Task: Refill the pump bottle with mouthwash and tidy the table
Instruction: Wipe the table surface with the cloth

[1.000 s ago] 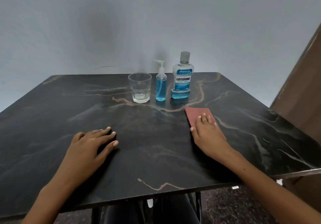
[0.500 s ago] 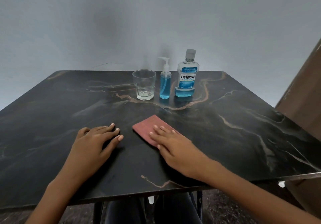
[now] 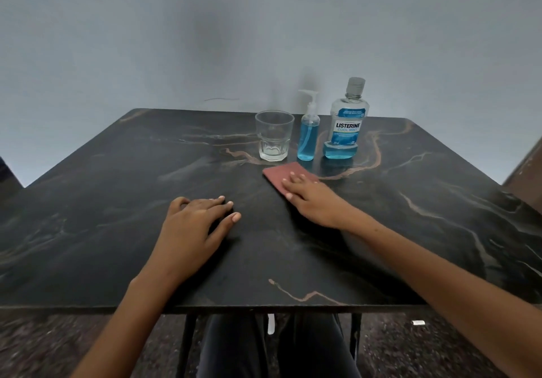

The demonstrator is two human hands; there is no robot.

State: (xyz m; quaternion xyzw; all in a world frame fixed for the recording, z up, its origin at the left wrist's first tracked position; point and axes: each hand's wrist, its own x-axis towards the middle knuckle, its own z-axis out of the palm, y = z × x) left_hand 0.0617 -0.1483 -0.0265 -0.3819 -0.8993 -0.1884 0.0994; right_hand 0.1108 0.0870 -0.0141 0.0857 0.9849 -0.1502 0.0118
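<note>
Right hand flat on red cloth; left hand flat on table.
Both hands' fingers extended, gripping nothing. At 12 o'clock of the cloth: glass, pump bottle, mouthwash bottle, upright, capped.

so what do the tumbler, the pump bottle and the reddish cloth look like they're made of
Tumbler: clear glass by the look, with a thick faceted base, though clear plastic is possible. Pump bottle: thin transparent plastic, glossy, blue liquid showing through, white plastic pump. Reddish cloth: matte, flat and thin under the right hand, probably a soft wiping fabric; its weave is too fine to tell.
</note>
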